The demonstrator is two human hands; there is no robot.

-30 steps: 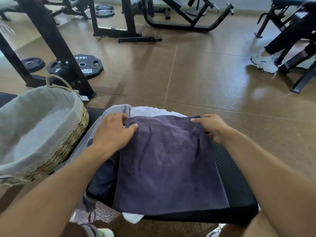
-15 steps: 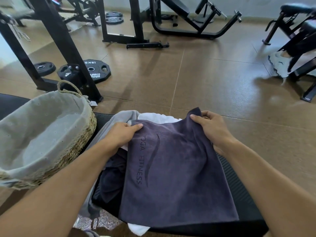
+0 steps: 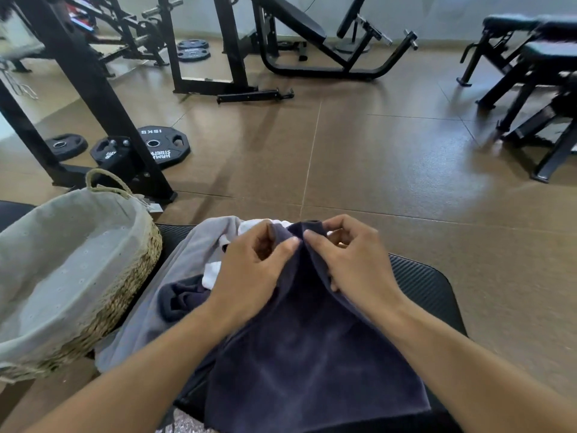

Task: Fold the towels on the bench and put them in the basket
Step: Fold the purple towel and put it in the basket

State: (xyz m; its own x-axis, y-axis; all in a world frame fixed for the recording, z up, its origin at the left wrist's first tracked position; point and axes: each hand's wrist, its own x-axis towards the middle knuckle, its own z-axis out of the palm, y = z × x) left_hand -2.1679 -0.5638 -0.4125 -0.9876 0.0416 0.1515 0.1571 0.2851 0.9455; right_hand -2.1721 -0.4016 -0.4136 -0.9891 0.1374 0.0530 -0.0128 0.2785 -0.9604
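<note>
The navy towel point(image 3: 312, 354) looks soft and limp, so I grip its corners. My left hand point(image 3: 249, 270) and right hand point(image 3: 352, 260) pinch them together at the surface's far edge.

weight plate point(image 3: 162, 145) at 10 o'clock | reads "15KG" near rim, upside down | second line partly legible, "HAMM… STRENGTH"-like | other plates' marks unreadable

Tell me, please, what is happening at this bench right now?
A person is folding a dark purple towel on the black bench. The left hand and right hand pinch its far edge, their fingers meeting at the middle. A grey towel and a white towel lie unfolded beneath. The lined wicker basket sits to the left, with no towel visible in it.
</note>
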